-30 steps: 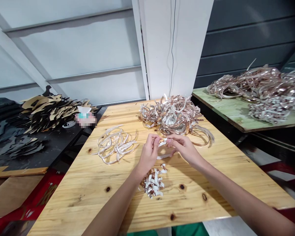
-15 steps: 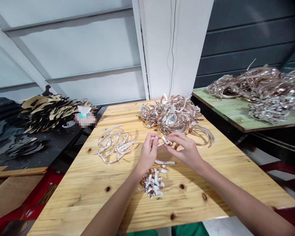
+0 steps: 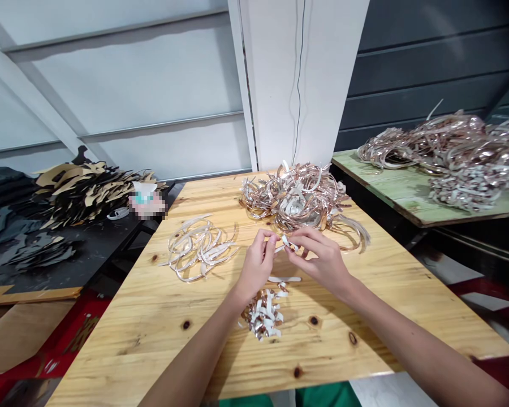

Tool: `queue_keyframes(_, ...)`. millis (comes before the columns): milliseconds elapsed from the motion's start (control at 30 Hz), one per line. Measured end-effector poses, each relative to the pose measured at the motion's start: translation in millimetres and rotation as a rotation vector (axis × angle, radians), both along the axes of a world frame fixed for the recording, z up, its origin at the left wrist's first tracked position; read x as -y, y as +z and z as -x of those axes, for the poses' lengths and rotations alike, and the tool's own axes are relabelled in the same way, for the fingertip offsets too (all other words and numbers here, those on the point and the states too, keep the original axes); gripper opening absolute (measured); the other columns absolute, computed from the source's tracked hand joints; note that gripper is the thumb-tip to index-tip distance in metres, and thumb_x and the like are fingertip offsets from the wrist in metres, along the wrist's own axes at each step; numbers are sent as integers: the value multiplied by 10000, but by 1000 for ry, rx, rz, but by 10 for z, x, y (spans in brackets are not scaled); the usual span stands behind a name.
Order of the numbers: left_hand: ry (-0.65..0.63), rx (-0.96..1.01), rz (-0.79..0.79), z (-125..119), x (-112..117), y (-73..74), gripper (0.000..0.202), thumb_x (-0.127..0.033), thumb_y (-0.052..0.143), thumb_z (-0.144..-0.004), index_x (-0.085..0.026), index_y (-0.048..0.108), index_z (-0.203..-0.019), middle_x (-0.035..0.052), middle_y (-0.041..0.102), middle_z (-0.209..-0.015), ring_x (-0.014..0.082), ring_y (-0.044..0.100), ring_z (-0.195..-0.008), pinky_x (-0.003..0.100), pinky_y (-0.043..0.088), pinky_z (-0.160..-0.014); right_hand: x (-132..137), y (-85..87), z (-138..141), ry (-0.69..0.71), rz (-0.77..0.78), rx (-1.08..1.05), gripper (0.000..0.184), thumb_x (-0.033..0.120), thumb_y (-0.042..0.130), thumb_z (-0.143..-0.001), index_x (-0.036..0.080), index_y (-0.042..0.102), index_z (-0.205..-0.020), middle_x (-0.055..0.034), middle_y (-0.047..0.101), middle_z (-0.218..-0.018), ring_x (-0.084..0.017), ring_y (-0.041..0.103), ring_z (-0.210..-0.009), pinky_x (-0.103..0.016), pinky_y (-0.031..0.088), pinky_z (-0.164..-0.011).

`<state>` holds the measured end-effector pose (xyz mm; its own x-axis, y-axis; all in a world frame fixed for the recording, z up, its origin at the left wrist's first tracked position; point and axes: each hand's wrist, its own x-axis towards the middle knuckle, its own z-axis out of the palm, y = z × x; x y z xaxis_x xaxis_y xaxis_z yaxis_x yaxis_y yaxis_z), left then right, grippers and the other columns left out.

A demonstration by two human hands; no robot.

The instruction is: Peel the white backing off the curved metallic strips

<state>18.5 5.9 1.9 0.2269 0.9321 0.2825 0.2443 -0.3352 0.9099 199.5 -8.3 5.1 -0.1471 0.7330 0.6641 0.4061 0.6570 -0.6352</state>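
Between my hands, above the wooden table, is a short white strip with a loop or fold in it. My left hand is closed, thumb against fingers, on the strip's left end. My right hand pinches its other end between thumb and fingertips. Just below lies a single pale strip. Nearer to me, beside my left wrist, is a small heap of short white and rose-gold pieces. Beyond my hands sits a big tangle of shiny rose-gold strips.
Loose long pale strips lie on the table's left half. A dark table at left carries black and tan cut pieces and a tissue pack. On a green table at right are more shiny strips. A white pillar stands behind.
My right hand's fingers have shifted slightly around the white strip, and the fold between the hands has turned a little. The left hand has moved barely to the right.
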Motion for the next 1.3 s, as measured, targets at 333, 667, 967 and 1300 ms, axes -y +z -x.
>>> queue_keyframes(333,-7,-74,-106,3,45,28,233,-415,422,-1059,-205,522,-1059,-5,567,-811,129,536,-687,239,449,-660,34,25,82,-113,-15,-28,113,133,673,-815,244,652,-807,-48,662,-814,-206,609,-731,-303,474,-546)
queue_keyframes(667,-3,-267,-390,3,62,-19,114,-321,531,-1030,-220,565,-1069,45,716,-979,188,686,-878,296,508,-787,31,85,81,-181,171,-190,103,214,668,-844,184,638,-750,-20,618,-763,-171,584,-723,-245,439,-535)
queue_keyframes(967,173,-409,-581,85,-13,28,153,-349,532,-1032,-207,554,-1084,52,671,-991,203,622,-920,339,472,-854,-9,121,-2,-83,170,4,46,149,645,-808,173,683,-820,-28,635,-805,-169,581,-744,-231,419,-532)
queue_keyframes(1300,25,-531,-534,51,3,51,301,-329,384,-1079,-200,546,-861,41,616,-853,209,540,-859,350,386,-823,-58,67,14,220,557,-298,143,291,733,-803,154,700,-778,-4,597,-700,-132,523,-607,-221,458,-485)
